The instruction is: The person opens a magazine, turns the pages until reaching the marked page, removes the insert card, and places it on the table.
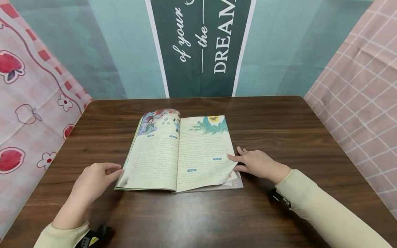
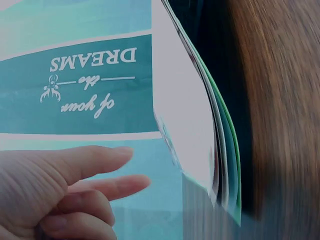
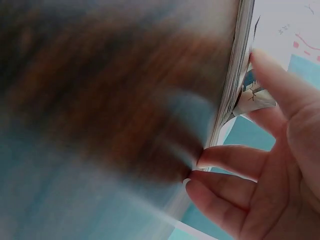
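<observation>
Head view: left hand [image 1: 93, 181] curves loosely beside the book [image 1: 152, 160]; right hand [image 1: 258, 164] pinches a page [image 1: 204, 151].

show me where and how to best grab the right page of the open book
Probably best at the lower right corner of the right page, coming from the right, where the right hand is. That corner curls up off the sheets beneath, so it should pinch easily; the page's left side is held in the fold of the book.
</observation>
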Demonstrator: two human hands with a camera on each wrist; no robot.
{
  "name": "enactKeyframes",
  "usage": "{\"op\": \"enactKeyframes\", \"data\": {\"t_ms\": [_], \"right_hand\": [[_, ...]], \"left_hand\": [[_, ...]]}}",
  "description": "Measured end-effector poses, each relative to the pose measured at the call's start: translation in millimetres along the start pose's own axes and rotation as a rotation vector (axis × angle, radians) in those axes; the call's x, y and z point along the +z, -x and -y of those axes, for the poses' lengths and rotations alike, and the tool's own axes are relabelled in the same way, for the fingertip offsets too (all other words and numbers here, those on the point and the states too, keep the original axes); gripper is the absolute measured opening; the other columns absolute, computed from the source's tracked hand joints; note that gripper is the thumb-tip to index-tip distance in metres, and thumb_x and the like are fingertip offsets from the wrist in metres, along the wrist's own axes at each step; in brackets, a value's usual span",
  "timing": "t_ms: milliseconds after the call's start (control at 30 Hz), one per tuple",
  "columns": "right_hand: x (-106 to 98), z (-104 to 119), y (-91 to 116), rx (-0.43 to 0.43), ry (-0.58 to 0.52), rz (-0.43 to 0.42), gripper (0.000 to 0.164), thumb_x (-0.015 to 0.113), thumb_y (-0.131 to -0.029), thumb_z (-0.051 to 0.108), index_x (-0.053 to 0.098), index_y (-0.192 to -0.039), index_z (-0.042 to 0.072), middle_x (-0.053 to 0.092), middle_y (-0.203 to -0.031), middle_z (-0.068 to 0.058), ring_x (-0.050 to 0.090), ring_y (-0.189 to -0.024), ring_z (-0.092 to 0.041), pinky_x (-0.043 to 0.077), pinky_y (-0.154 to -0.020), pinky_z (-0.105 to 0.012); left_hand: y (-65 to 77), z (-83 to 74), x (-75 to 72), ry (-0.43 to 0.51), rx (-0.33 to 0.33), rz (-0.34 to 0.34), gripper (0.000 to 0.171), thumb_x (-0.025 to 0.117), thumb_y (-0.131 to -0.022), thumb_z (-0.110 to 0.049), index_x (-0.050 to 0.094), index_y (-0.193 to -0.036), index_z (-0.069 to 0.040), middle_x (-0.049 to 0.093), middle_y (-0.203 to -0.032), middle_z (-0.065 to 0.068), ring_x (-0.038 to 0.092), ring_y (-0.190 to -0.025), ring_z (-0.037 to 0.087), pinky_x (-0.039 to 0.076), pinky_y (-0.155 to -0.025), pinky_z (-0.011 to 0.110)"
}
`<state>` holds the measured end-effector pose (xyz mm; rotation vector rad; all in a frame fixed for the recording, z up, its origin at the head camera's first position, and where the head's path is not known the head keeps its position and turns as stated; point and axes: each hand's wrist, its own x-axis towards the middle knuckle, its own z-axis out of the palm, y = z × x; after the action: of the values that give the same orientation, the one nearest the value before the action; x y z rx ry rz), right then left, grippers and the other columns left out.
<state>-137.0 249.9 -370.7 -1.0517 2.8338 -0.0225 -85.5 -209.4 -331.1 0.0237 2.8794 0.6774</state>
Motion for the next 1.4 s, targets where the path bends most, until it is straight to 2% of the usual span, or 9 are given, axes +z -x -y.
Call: {"op": "enactKeyframes", "data": {"t_ms": [167, 400, 633, 767, 867, 1000, 1100, 1267, 1400], "right_hand": [[-2.9, 1.1, -1.5, -0.032, 0.062, -0.031, 0.035, 0.06, -0.09, 0.017, 0.061, -0.125, 0.017, 0.057, -0.115, -0.03, 0.064, -0.095, -0.033, 0.043, -0.046, -0.031], [-2.6, 1.3, -3.8, -0.001, 0.063, -0.01, 0.034, 0.06, -0.09, 0.013, 0.062, -0.124, 0.017, 0.058, -0.114, -0.03, 0.064, -0.094, -0.033, 0.049, -0.055, -0.036], [-4.8, 0.1, -9.8, 0.032, 0.025, 0.031, 0.033, 0.06, -0.09, 0.013, 0.064, -0.122, 0.018, 0.058, -0.113, -0.031, 0.064, -0.092, -0.036, 0.051, -0.06, -0.038], [-7.9, -0.3, -13.3, 0.059, -0.044, 0.039, 0.03, 0.06, -0.09, 0.008, 0.066, -0.118, 0.016, 0.059, -0.111, -0.03, 0.061, -0.063, -0.025, 0.044, -0.05, -0.031], [-10.3, 0.0, -15.5, 0.084, -0.113, 0.038, 0.027, 0.06, -0.09, 0.008, 0.068, -0.115, 0.014, 0.062, -0.11, -0.024, 0.062, -0.068, -0.025, 0.036, -0.048, -0.027], [-12.6, 0.5, -17.3, 0.105, -0.178, 0.048, 0.024, 0.059, -0.091, 0.018, 0.07, -0.112, 0.013, 0.067, -0.108, -0.009, 0.056, -0.11, -0.034, 0.049, -0.068, -0.037], [-12.5, 0.5, -17.9, 0.121, -0.199, 0.047, 0.023, 0.058, -0.092, 0.022, 0.072, -0.108, 0.013, 0.068, -0.106, -0.005, 0.054, -0.112, -0.036, 0.048, -0.08, -0.046], [-10.1, 0.8, -17.9, 0.137, -0.192, 0.03, 0.02, 0.058, -0.092, 0.022, 0.073, -0.103, 0.014, 0.068, -0.104, -0.006, 0.054, -0.111, -0.037, 0.047, -0.08, -0.048], [-7.5, 1.2, -18.3, 0.14, -0.181, 0.033, 0.022, 0.058, -0.092, 0.023, 0.072, -0.106, 0.013, 0.064, -0.109, -0.018, 0.057, -0.106, -0.038, 0.048, -0.078, -0.048]], "left_hand": [[-3.6, -17.1, 8.1, 0.032, 0.067, -0.064, 0.03, 0.063, -0.088, -0.028, 0.07, -0.103, -0.003, 0.05, -0.059, -0.002, 0.039, -0.05, 0.014, 0.032, -0.047, 0.031], [-14.3, -52.7, 22.7, 0.075, 0.146, -0.066, 0.022, 0.066, -0.086, -0.026, 0.073, -0.098, -0.008, 0.049, -0.054, -0.004, 0.038, -0.046, 0.012, 0.032, -0.046, 0.03], [-25.7, -91.3, 45.3, 0.1, 0.32, -0.103, 0.013, 0.069, -0.083, -0.02, 0.074, -0.09, -0.01, 0.048, -0.055, -0.009, 0.041, -0.052, 0.007, 0.037, -0.052, 0.027], [-30.4, -116.1, 59.7, 0.106, 0.403, -0.07, 0.014, 0.07, -0.083, -0.022, 0.074, -0.091, -0.012, 0.044, -0.054, -0.011, 0.039, -0.05, 0.005, 0.035, -0.048, 0.025], [-32.7, -135.4, 69.6, 0.101, 0.469, -0.045, 0.015, 0.069, -0.084, -0.023, 0.074, -0.092, -0.012, 0.042, -0.051, -0.011, 0.036, -0.047, 0.005, 0.032, -0.045, 0.024], [-36.2, -161.6, 82.7, 0.097, 0.547, -0.031, 0.017, 0.068, -0.085, -0.025, 0.074, -0.095, -0.013, 0.043, -0.05, -0.012, 0.038, -0.047, 0.004, 0.033, -0.045, 0.023], [-39.2, -181.6, 91.8, 0.09, 0.575, -0.03, 0.021, 0.067, -0.086, -0.03, 0.074, -0.098, -0.015, 0.044, -0.05, -0.012, 0.042, -0.048, 0.003, 0.035, -0.045, 0.023], [-46.6, -209.5, 105.4, 0.044, 0.554, -0.038, 0.029, 0.063, -0.087, -0.04, 0.072, -0.107, -0.021, 0.044, -0.046, -0.011, 0.041, -0.045, 0.003, 0.033, -0.041, 0.022], [-52.2, -220.6, 112.9, 0.006, 0.537, -0.059, 0.023, 0.06, -0.09, -0.037, 0.073, -0.105, -0.025, 0.064, -0.066, -0.01, 0.052, -0.054, 0.005, 0.035, -0.042, 0.022]]}}
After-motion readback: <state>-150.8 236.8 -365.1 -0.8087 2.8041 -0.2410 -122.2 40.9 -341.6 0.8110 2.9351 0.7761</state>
